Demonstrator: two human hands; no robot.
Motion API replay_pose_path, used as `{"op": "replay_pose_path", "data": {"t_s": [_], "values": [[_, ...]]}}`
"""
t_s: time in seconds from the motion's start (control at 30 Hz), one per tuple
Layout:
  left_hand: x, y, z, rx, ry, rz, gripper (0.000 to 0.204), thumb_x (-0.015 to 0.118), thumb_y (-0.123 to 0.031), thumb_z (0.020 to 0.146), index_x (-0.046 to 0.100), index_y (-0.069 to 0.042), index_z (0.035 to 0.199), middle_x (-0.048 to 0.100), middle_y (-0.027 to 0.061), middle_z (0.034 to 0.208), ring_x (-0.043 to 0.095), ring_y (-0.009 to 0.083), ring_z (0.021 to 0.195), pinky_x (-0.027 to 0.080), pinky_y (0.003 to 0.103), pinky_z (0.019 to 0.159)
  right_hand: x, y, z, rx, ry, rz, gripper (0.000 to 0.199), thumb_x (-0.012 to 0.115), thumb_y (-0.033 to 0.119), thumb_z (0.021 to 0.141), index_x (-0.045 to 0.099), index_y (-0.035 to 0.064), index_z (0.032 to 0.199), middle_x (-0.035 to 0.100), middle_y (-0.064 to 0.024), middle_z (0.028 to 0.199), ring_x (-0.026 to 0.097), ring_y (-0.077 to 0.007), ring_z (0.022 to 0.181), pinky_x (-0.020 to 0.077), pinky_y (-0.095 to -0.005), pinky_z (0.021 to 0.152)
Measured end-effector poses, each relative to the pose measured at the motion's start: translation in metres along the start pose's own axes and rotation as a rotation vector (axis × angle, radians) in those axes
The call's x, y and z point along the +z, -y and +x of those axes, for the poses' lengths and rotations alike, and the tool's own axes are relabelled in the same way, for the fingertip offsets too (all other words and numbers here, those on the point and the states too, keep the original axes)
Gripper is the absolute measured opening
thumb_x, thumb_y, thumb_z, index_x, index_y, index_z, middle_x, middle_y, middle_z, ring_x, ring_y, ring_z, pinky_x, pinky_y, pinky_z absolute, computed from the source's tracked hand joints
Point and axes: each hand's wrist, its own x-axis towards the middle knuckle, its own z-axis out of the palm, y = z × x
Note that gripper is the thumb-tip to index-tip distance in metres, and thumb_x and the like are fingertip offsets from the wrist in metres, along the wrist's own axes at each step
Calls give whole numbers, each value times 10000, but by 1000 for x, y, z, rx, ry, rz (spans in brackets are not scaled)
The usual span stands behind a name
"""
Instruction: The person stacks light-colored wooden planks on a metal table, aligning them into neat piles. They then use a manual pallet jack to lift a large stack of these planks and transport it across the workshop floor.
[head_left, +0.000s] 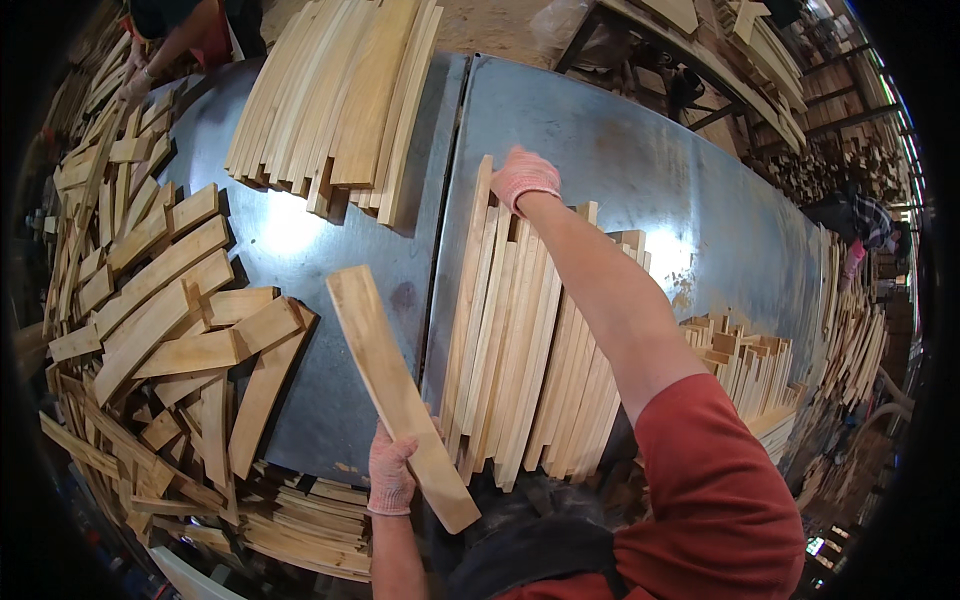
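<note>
within curled left fingers (pixel 403 449), board (pixel 396 382)

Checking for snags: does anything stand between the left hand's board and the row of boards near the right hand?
No object shows between the board and the row of boards: just metal tabletop and part of the left hand.

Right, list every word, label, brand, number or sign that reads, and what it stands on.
None can be read: no lettering shows on the board in the left hand, the row of boards or the metal table.
The small bright patch at lower right is too blurred to make out.
</note>
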Motion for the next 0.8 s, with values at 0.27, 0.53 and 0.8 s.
{"op": "replay_pose_path", "data": {"t_s": [0.27, 0.53, 0.8], "values": [[10, 7, 13, -60, 39, 197, 604, 728, -87, 823, 571, -6, 1400, 692, 101, 1180, 691, 230, 1028, 568, 367, 955, -48, -14, -21, -153, 162, 6, 362, 576, 249, 924, 775, -32, 1036, 750, -270, 1148, 740, -432, 1042, 591, -476, 912], [60, -12, 31, 158, 179, 527, 486, 797, -117, 864, 625, 1, 1303, 705, 66, 1133, 664, 163, 1006, 555, 320, 899, -185, -29, -200, -436, -74, 112, 429, 573, 246, 976, 677, -74, 1242, 721, -197, 891, 678, -303, 753, 577, -381, 766], [98, -55, -4, 215, 516, 612, 486, 782, -38, 877, 617, -42, 1334, 696, 30, 1126, 649, 136, 1027, 540, 304, 958, -281, -96, -359, -474, -176, 686, 607, 685, 269, 974, 581, -36, 1489, 673, -16, 928, 582, -78, 772, 526, -257, 693]]}}
